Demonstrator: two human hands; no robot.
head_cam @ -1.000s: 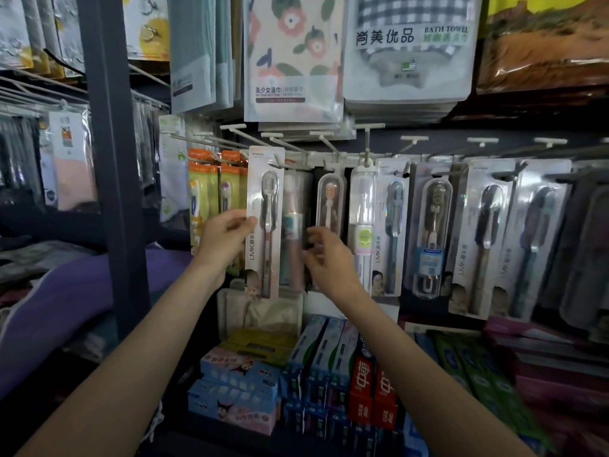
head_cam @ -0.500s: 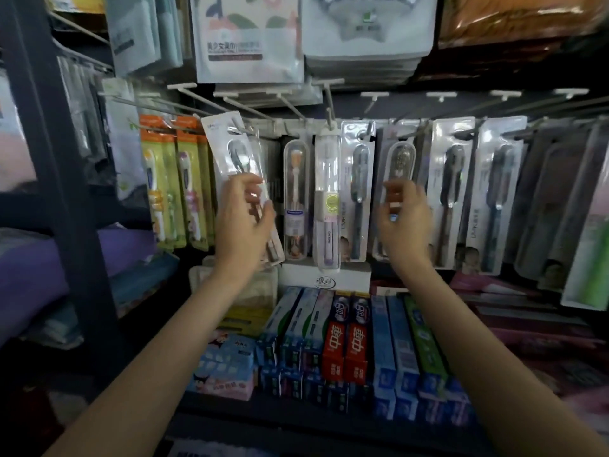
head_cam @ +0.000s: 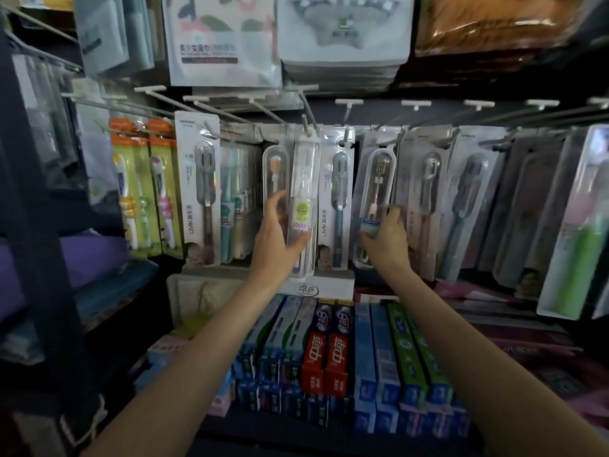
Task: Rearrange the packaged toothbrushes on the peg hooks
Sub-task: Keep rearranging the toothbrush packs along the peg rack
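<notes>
**Both hands at the toothbrush pegs**

A dark display rack (head_cam: 29,225) is filling the view, its upright post standing at the far left. Packaged towels (head_cam: 224,41) are hanging along the top row. Below them a row of peg hooks (head_cam: 250,108) is carrying the packaged toothbrushes (head_cam: 425,192), which are hanging side by side from left to right. Toothpaste boxes (head_cam: 333,351) are lying in rows on the shelf beneath, near the camera.

Two bare forearms are reaching up from the bottom edge. The left hand (head_cam: 275,239) is holding the clear tube pack (head_cam: 303,206) near the middle of the row, thumb across its lower front and fingers curling up along its left side. The tube pack is hanging from its peg, just right of a slim clear case with an orange-headed brush (head_cam: 275,169). The right hand (head_cam: 385,239) is gripping the lower end of a clear blister case (head_cam: 377,186) with a blue label, and that case is tilting, its bottom swinging left. A white LMK card pack (head_cam: 336,199) is hanging between the two hands. Another LMK pack (head_cam: 199,189) is hanging further left, beside two yellow-carded children's brushes (head_cam: 145,189).
</notes>
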